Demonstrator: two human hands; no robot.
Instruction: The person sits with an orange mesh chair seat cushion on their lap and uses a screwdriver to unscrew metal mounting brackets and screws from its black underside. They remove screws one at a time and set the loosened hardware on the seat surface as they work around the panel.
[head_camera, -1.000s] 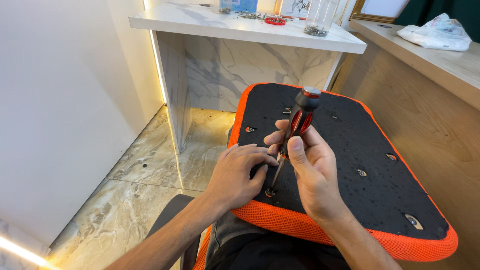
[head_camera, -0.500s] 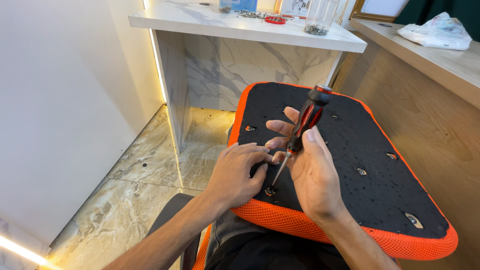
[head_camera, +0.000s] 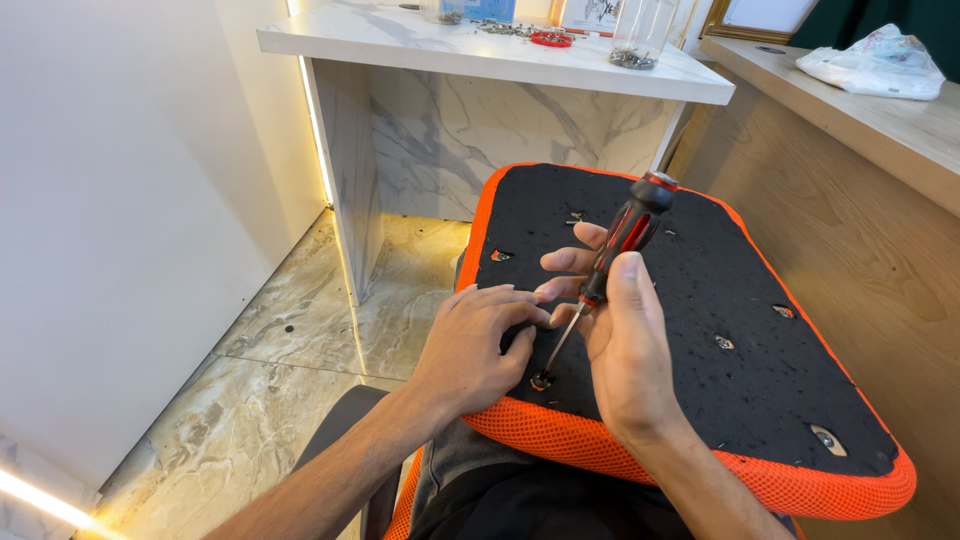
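At the near orange edge of the upturned seat cushion (head_camera: 760, 300), the left hand (head_camera: 470, 345) presses fingertips beside a screw (head_camera: 540, 381). The right hand (head_camera: 625, 345) is closed around a red-and-black screwdriver (head_camera: 620, 240), tip on that screw. Beyond, the black underside lies bare to its far edge; a marble counter (head_camera: 480, 55) stands behind.

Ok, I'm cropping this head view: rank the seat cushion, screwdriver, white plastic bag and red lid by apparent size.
1. Seat cushion, largest by far.
2. Screwdriver.
3. White plastic bag, roughly alike but farther away, so their order is unsure.
4. Red lid, smallest.
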